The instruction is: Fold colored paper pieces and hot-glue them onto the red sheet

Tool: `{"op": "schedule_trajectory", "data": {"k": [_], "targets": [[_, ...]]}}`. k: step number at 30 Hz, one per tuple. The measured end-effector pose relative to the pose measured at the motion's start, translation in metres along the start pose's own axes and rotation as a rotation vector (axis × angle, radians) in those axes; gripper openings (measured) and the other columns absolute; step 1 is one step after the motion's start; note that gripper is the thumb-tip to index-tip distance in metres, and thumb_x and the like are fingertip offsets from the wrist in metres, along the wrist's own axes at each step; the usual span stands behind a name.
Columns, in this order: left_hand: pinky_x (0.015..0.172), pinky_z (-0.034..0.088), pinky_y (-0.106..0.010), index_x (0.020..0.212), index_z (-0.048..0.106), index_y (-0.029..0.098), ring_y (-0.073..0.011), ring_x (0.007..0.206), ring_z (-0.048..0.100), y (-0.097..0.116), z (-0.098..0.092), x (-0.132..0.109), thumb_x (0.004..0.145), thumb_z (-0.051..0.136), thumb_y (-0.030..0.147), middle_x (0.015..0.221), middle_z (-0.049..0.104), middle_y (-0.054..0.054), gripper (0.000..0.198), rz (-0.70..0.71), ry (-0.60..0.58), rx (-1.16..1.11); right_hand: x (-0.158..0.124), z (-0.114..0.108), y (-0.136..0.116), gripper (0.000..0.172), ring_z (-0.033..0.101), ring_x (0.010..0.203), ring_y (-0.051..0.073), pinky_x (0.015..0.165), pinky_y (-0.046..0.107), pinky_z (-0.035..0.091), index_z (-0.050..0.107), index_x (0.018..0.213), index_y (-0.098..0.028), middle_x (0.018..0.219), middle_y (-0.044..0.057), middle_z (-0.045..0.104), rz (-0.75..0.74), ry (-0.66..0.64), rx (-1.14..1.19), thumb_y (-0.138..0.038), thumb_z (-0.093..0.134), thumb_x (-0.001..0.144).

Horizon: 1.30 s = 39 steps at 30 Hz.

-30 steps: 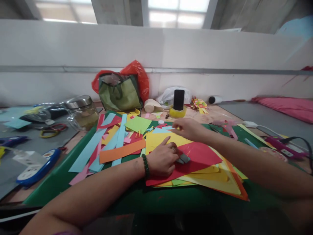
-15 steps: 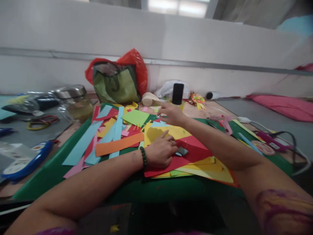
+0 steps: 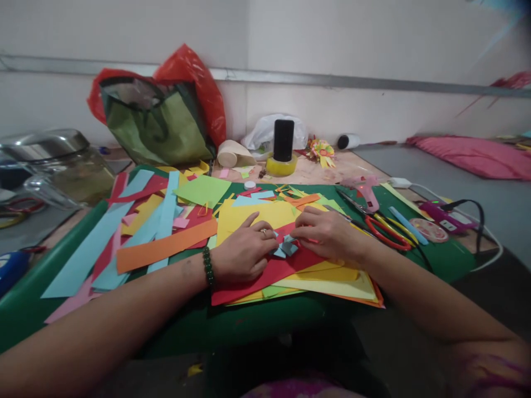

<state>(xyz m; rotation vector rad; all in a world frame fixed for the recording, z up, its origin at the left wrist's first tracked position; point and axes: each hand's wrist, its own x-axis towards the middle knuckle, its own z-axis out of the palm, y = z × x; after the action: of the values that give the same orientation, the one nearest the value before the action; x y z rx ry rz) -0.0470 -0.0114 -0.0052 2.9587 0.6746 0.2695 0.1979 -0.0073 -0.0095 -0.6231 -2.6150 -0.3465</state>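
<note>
A small light-blue folded paper piece [image 3: 287, 247] lies on a red paper sheet [image 3: 249, 284], between my two hands. My left hand [image 3: 244, 249], with a green bead bracelet at the wrist, rests on the sheet from the left. Its index finger sticks out while the other fingers curl in at the blue piece. From the right, my right hand [image 3: 329, 232] has its fingers bent together at the piece's other side; the fingertips are partly hidden. Beyond the hands, a small white cap [image 3: 249, 185] sits on the green mat [image 3: 232, 326].
Coloured paper strips [image 3: 166, 246] spread to the left. Scissors [image 3: 388, 232], a pink glue gun [image 3: 365, 190] and a purple power socket [image 3: 446, 215] lie right. At the back stand a phone [image 3: 284, 140] on a yellow tape roll [image 3: 281, 165] and a green bag [image 3: 157, 127]. A glass jar [image 3: 78, 171] is left.
My right hand has come back from near the white cap to the blue folded paper. The cap now lies uncovered on the mat. My left hand stays by the blue piece; the view has shifted.
</note>
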Motion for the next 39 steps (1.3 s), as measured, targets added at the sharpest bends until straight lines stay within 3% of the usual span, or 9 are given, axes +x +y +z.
{"op": "schedule_trajectory", "data": {"k": [7,20,33,39], "targets": [[0.116,0.017,-0.056,0.097,0.065,0.018,-0.0254,0.111,0.054,-0.0002,0.0004,-0.0003,0.074,0.047,0.014,0.104,0.069,-0.009,0.029,-0.013,0.004,-0.019,0.0029,-0.0034,-0.0038,0.022,0.045,0.076,0.017,0.063,0.029,0.032,0.068,0.084,-0.015,0.077,0.007,0.063,-0.012,-0.141,-0.085,-0.018,0.049,0.095],[0.116,0.017,-0.055,0.097,0.066,0.017,-0.0253,0.11,0.054,0.0008,-0.0016,-0.0004,0.076,0.047,0.014,0.102,0.068,-0.009,0.029,-0.013,0.008,-0.014,0.0026,-0.0049,-0.0081,0.022,0.053,0.081,0.017,0.065,0.029,0.037,0.066,0.103,-0.016,0.095,0.008,0.069,-0.005,-0.213,0.018,-0.01,0.048,0.093],[0.116,0.016,-0.057,0.099,0.065,0.018,-0.026,0.111,0.054,0.0026,-0.0035,0.0001,0.075,0.047,0.013,0.105,0.068,-0.009,0.031,-0.018,-0.007,-0.018,0.003,-0.0028,-0.0059,0.022,0.048,0.078,0.017,0.064,0.028,0.035,0.07,0.095,-0.018,0.09,0.008,0.067,0.018,-0.249,0.111,-0.01,0.05,0.091],[0.116,0.015,-0.057,0.1,0.065,0.019,-0.0258,0.112,0.054,0.0026,-0.0042,0.0003,0.076,0.047,0.014,0.105,0.068,-0.009,0.031,-0.025,-0.021,-0.022,0.0029,-0.0041,-0.0058,0.03,0.048,0.082,0.018,0.065,0.027,0.036,0.069,0.101,-0.017,0.094,0.008,0.067,0.082,-0.282,0.168,-0.002,0.054,0.08]]}}
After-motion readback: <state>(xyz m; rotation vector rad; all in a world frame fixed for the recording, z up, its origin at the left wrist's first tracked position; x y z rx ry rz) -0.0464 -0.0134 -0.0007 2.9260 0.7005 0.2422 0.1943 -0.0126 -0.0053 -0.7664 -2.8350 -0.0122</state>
